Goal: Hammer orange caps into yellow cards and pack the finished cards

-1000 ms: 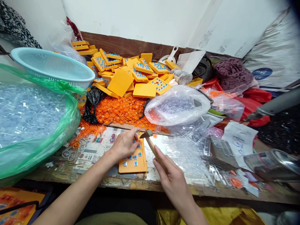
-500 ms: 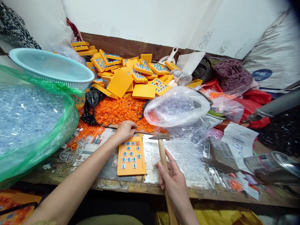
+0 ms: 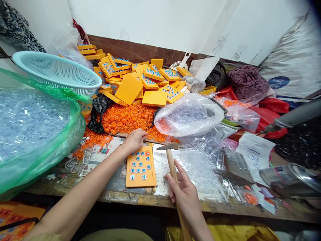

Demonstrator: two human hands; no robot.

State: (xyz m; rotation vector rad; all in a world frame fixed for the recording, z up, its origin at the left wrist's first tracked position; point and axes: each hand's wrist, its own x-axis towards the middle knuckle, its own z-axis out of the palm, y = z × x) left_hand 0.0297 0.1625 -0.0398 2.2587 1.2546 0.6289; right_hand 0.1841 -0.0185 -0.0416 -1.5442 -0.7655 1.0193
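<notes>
My right hand (image 3: 184, 190) is wrapped round the wooden handle of a hammer (image 3: 172, 164). The hammer's dark metal head points left, just right of a yellow plastic panel. That yellow panel (image 3: 147, 175) lies flat on the bench and bears several small blue-centred clear pieces, with one orange ring at its top right. My left hand (image 3: 135, 140) is over the panel's far edge, at the front of a heap of small orange plastic rings (image 3: 125, 117). Its fingertips are drawn together among the rings; whatever they pinch is hidden.
Many yellow panels (image 3: 129, 88) are piled at the back. A blue basket (image 3: 56, 72) and a green bag of clear pieces (image 3: 77, 130) stand left. A white bag (image 3: 215, 115), loose clear parts (image 3: 200, 167) and a metal can (image 3: 288, 177) are to the right.
The hammer head has tipped slightly to the left in my right hand. My left hand stays nearly where it was, at the front of the orange rings.
</notes>
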